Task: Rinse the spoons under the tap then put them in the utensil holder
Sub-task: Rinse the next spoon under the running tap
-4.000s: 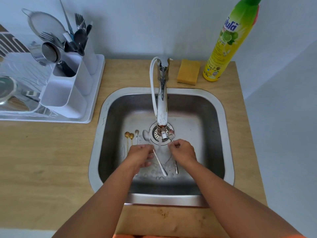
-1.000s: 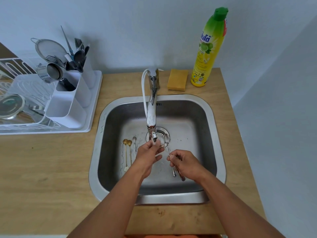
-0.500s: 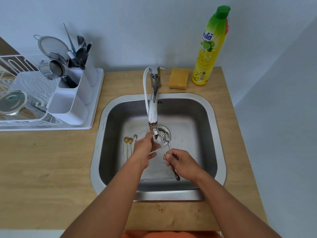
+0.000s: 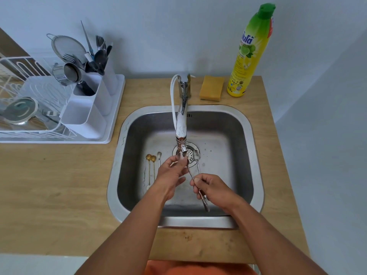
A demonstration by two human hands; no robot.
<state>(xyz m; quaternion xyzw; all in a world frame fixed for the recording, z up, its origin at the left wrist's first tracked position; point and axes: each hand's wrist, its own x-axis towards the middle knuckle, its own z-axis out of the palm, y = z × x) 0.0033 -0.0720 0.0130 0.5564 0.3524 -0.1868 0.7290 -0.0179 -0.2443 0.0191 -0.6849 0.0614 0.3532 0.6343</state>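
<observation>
My right hand (image 4: 213, 190) grips the handle of a silver spoon (image 4: 191, 174) over the steel sink (image 4: 116, 175). The spoon's bowl is right under the tap (image 4: 181, 124) nozzle, pinched in the fingers of my left hand (image 4: 172, 174). A second silver spoon (image 4: 196, 155) has its bowl beside the drain and its handle runs under my right hand; whether that hand holds it too is unclear. Two gold spoons (image 4: 151, 158) and a small silver spoon (image 4: 159, 155) lie on the sink floor, left of my left hand. The white utensil holder (image 4: 89, 112) stands on the counter at the left, with cutlery in its back compartments.
A white dish rack (image 4: 25, 108) with a lid and a strainer sits left of the holder. A yellow sponge (image 4: 211, 91) and a tall dish-soap bottle (image 4: 251, 54) stand behind the sink at the right. Wooden counter (image 4: 59, 185) surrounds the sink.
My left hand has come up from the sink floor to the tap nozzle and now pinches the spoon's bowl there. My right hand keeps hold of the handle.
</observation>
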